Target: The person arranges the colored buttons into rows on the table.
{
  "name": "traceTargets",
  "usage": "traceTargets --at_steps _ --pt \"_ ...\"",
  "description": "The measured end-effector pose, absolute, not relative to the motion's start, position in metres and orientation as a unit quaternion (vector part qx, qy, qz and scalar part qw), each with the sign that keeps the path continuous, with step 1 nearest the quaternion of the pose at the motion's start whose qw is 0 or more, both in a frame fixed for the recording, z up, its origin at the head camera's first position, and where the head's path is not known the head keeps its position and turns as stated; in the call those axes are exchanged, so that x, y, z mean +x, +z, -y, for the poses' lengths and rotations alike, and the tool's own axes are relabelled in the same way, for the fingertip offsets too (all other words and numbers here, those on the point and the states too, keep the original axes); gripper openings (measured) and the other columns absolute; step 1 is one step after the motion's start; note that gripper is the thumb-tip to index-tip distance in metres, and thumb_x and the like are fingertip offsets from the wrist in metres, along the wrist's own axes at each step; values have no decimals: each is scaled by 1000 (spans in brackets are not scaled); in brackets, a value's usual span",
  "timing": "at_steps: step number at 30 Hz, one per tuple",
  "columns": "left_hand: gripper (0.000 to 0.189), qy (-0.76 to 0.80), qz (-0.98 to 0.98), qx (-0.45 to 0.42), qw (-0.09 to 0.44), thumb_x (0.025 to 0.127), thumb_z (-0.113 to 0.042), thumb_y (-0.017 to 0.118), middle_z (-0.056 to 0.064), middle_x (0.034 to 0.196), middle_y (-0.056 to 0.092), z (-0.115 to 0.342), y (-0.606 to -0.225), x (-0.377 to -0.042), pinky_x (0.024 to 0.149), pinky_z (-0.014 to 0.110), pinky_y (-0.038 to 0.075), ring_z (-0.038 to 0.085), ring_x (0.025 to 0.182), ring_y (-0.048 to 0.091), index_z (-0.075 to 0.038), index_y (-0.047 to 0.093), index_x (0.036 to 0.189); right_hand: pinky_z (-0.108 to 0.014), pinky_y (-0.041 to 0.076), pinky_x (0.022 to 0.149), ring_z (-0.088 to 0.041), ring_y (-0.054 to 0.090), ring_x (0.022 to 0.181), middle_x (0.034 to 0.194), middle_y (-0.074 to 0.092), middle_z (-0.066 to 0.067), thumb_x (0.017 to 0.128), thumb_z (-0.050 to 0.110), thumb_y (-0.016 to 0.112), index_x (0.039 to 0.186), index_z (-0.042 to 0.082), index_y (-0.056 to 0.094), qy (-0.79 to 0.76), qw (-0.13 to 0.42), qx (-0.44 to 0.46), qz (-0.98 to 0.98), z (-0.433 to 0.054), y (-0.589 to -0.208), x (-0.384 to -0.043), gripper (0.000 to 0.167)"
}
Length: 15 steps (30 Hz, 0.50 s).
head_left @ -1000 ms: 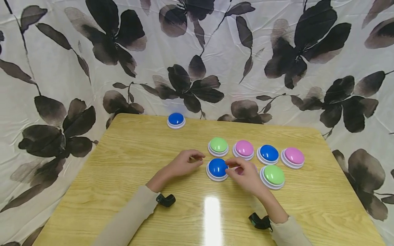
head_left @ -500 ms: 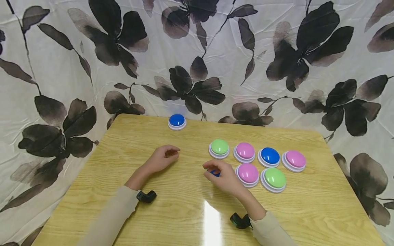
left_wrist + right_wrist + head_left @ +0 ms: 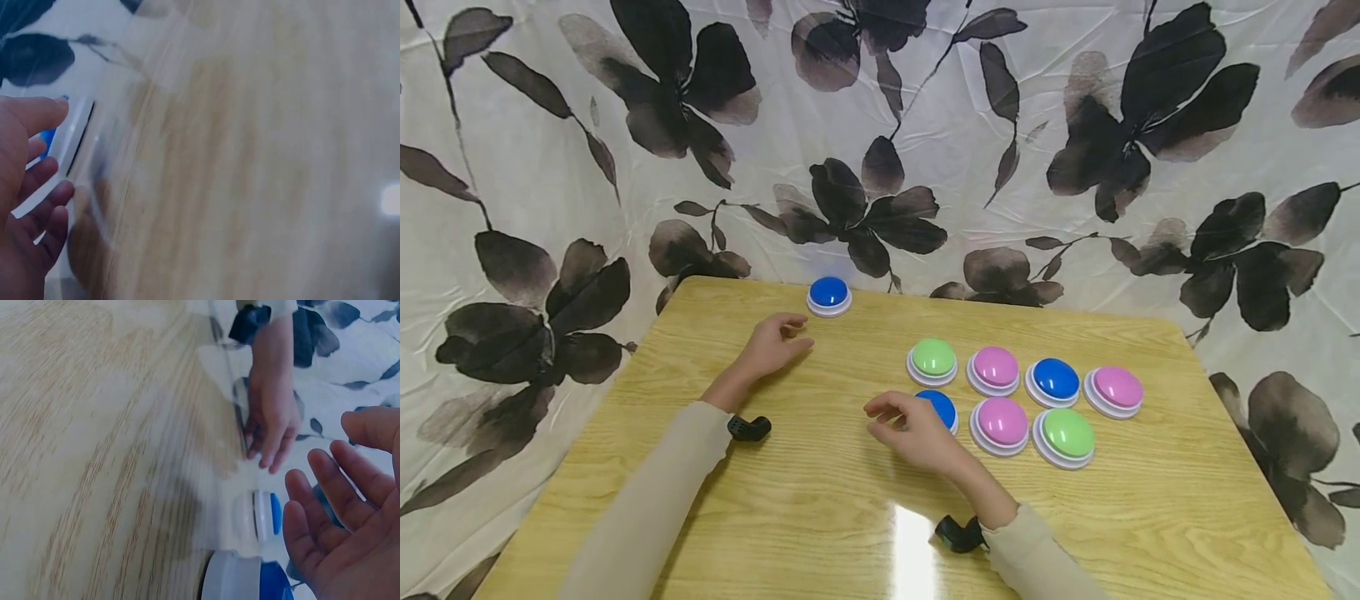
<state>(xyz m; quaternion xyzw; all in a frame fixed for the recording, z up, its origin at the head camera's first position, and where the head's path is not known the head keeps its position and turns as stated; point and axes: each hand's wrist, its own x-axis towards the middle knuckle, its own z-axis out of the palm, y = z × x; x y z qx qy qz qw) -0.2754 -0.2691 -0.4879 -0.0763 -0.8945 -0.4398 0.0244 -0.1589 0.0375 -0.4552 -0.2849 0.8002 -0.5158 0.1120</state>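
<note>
My left hand (image 3: pixel 769 345) is just short of a blue dome button (image 3: pixel 829 292) on a white base at the table's back edge. Its fingers are loosely bent and hold nothing; in the left wrist view they partly hide the button's white base (image 3: pixel 76 134). Lower right, my right hand (image 3: pixel 917 433) hovers in front of another blue button (image 3: pixel 943 407), covering part of it. In the right wrist view the right hand's fingers (image 3: pixel 340 494) are relaxed, with a gap to the near blue button (image 3: pixel 240 578).
A back row holds a green button (image 3: pixel 933 357), a pink button (image 3: pixel 995 367), a blue button (image 3: pixel 1055 379) and a pink button (image 3: pixel 1116 389). In front lie a pink button (image 3: pixel 1001 423) and a green button (image 3: pixel 1067 435). A floral cloth (image 3: pixel 880 125) hangs behind the wooden table (image 3: pixel 820 517).
My left hand has moved left and back, away from the front blue button toward the rear one. The right hand has shifted left across the front blue button. The buttons stay in place.
</note>
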Motion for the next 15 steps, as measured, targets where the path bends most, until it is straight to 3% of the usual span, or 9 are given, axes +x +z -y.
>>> traceTargets --at_steps 15 --pt "76 -436 899 -30 45 83 -23 79 26 136 47 267 -491 -320 102 49 39 40 124 46 7 41 141 -28 51 79 -14 62 94 109 67 -7 94 16 65 114 4 67 -507 132 -300 -797 -22 -459 -158 23"
